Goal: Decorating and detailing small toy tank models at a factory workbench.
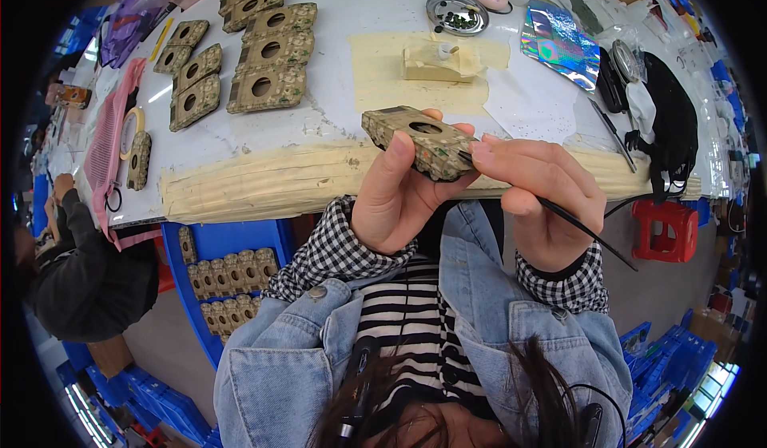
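In front of my chest, my left hand grips a camouflage-patterned plastic housing with a round hole in its face. The thumb presses on the near side, and the fingers wrap behind it. My right hand is closed around slim black tweezers, whose back end sticks out toward the lower right. Their dark tip meets the housing's right end, beside my fingertips. What the tip touches is too small to make out.
Several similar housings lie at the table's left. A small tan block sits on taped paper, near a round metal dish of small dark parts. A blue tray holds more housings. A co-worker sits at left.
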Action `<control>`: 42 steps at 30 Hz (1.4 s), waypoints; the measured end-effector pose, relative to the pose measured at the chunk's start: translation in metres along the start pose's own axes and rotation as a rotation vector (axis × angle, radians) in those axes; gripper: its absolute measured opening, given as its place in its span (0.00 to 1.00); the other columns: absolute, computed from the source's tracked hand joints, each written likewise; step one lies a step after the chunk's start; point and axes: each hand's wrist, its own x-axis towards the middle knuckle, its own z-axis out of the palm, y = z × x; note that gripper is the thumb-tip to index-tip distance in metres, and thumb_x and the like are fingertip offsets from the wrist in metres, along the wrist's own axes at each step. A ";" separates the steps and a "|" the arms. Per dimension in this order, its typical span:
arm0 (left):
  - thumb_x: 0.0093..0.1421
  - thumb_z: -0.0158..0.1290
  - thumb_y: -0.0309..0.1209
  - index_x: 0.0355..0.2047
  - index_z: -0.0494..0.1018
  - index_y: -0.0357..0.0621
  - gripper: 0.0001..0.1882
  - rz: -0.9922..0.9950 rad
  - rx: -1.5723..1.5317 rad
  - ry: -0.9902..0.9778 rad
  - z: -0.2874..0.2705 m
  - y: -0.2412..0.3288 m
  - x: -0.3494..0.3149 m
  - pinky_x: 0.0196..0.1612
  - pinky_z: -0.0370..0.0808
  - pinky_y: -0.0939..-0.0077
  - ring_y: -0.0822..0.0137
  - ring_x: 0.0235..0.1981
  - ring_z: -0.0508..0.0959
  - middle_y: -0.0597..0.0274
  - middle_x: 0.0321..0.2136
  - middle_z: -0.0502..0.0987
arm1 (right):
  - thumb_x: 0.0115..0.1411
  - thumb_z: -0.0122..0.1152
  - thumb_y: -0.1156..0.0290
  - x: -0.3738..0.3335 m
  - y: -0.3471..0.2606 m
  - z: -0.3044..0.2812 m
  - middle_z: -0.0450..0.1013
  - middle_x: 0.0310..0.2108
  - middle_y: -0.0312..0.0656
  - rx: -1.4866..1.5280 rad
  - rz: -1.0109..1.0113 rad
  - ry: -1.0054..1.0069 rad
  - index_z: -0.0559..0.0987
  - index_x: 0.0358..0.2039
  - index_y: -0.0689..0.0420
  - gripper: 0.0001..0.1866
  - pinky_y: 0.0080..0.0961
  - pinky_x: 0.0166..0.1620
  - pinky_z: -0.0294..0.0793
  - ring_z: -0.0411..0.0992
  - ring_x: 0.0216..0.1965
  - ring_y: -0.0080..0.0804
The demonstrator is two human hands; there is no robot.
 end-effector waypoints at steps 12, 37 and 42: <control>0.65 0.41 0.45 0.55 0.58 0.45 0.24 0.007 -0.005 -0.013 -0.002 0.000 0.000 0.57 0.69 0.62 0.57 0.56 0.67 0.49 0.54 0.65 | 0.52 0.63 0.70 -0.001 0.001 0.001 0.75 0.34 0.45 0.012 0.005 0.014 0.78 0.38 0.63 0.14 0.28 0.40 0.76 0.75 0.36 0.38; 0.60 0.42 0.57 0.60 0.49 0.36 0.41 -0.130 -0.523 -0.100 -0.020 0.004 0.000 0.58 0.68 0.63 0.50 0.56 0.65 0.44 0.54 0.62 | 0.55 0.58 0.79 0.018 0.027 0.010 0.68 0.27 0.39 -0.087 0.135 0.274 0.75 0.34 0.62 0.05 0.20 0.33 0.66 0.67 0.29 0.27; 0.60 0.43 0.56 0.61 0.43 0.35 0.43 -0.165 -0.558 -0.149 -0.020 0.007 0.001 0.57 0.69 0.65 0.50 0.55 0.66 0.43 0.53 0.62 | 0.53 0.60 0.79 0.035 0.055 0.016 0.72 0.24 0.42 -0.304 0.040 0.259 0.79 0.33 0.59 0.06 0.23 0.30 0.67 0.68 0.26 0.30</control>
